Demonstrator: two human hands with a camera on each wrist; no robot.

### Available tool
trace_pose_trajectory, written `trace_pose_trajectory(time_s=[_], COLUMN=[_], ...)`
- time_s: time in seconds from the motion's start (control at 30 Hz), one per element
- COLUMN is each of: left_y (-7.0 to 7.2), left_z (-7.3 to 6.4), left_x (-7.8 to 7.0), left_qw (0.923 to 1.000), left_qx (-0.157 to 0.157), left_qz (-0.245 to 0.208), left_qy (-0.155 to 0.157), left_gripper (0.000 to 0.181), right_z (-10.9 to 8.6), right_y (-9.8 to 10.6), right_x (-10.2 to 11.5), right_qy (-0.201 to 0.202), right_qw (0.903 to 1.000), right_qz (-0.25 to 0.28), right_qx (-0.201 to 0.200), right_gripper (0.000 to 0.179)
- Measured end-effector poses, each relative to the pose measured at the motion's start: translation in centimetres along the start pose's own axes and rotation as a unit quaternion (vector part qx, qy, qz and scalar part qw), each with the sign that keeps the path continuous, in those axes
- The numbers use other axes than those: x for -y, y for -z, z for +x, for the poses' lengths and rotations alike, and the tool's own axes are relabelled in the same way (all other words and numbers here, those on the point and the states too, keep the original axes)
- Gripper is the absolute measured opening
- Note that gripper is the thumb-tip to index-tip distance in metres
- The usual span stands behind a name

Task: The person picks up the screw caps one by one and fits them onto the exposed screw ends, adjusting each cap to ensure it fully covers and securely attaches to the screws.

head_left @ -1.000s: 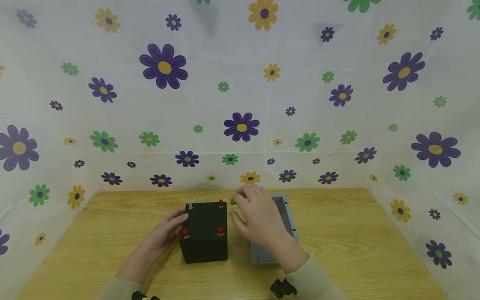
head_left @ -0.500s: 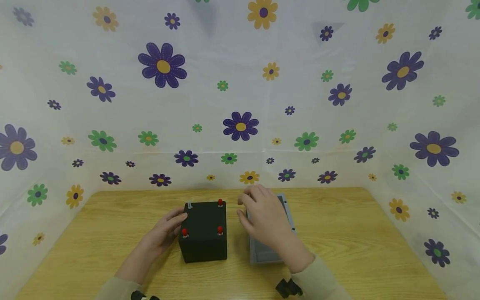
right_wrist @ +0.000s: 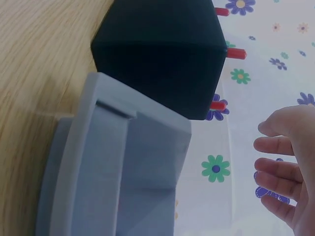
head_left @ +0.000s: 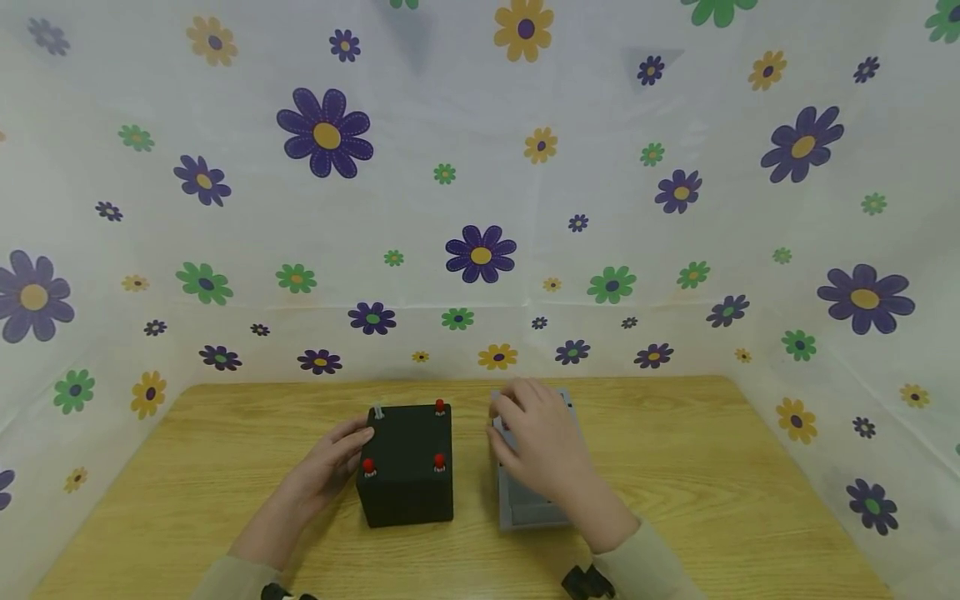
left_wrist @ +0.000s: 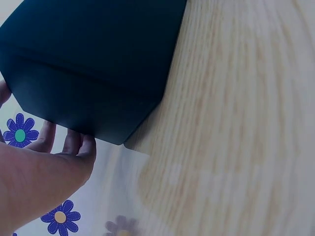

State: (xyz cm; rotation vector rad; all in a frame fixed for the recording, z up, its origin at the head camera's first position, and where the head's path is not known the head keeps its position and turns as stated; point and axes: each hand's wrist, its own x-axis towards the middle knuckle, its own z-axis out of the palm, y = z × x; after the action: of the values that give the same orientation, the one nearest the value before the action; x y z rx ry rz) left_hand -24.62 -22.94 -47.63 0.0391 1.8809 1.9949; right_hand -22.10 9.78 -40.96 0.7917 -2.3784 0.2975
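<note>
A black box [head_left: 408, 492] stands on the table. Three toggle switches with red caps [head_left: 439, 461] rise from its corners, and one bare metal toggle [head_left: 378, 412] is at the back left corner. My left hand [head_left: 330, 462] holds the box's left side, thumb at the top edge and fingers [left_wrist: 73, 142] against the side. To the box's right lies a grey tray [head_left: 536, 515]. Above it hovers my right hand [head_left: 542, 437], fingers loosely bent and nothing between them in the right wrist view. A small reddish spot shows by its fingers, too hidden to make out.
The wooden table [head_left: 675, 467] runs back to a white sheet [head_left: 420, 208] printed with flowers, which also hangs along both sides. A narrow strip of table separates the box from the tray.
My right hand has moved rightward, away from the box's right edge, and is over the tray. The left hand and the box have stayed in place.
</note>
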Motion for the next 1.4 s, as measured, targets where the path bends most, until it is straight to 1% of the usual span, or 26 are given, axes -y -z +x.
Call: trace_pose_trajectory(time_s=[0.13, 0.33, 0.67, 0.8, 1.03, 1.4], left_y=[0.0, 0.0, -0.1, -0.1, 0.0, 0.1], left_z=[0.0, 0.1, 0.0, 0.1, 0.1, 0.3], left_x=[0.0, -0.1, -0.3, -0.3, -0.1, 0.3], left_qw=[1.0, 1.0, 1.0, 0.9999, 1.0, 1.0], left_qx=[-0.002, -0.005, -0.002, -0.004, -0.007, 0.0], left_qz=[0.001, 0.0, -0.004, -0.008, -0.004, 0.001], left_qy=[0.001, 0.0, -0.004, -0.006, 0.001, -0.006], left_gripper=[0.071, 0.071, 0.07, 0.069, 0.071, 0.069], right_z=[-0.3, -0.7, -1.2, -1.4, -1.8, -2.6], right_y=[-0.2, -0.4, -0.8, -0.8, -0.7, -0.8], right_x=[-0.3, -0.8, -1.3, -1.4, -1.7, -2.3], right_qy=[-0.004, -0.009, 0.003, 0.005, 0.003, 0.004], right_qw=[1.0, 0.9999, 1.0, 1.0, 0.9999, 0.9996], right_qz=[0.001, -0.006, -0.006, -0.007, -0.008, -0.02], right_qx=[-0.002, 0.002, -0.007, 0.0, 0.011, 0.021], right_gripper=[0.017, 0.014, 0.017, 0.014, 0.01, 0.015])
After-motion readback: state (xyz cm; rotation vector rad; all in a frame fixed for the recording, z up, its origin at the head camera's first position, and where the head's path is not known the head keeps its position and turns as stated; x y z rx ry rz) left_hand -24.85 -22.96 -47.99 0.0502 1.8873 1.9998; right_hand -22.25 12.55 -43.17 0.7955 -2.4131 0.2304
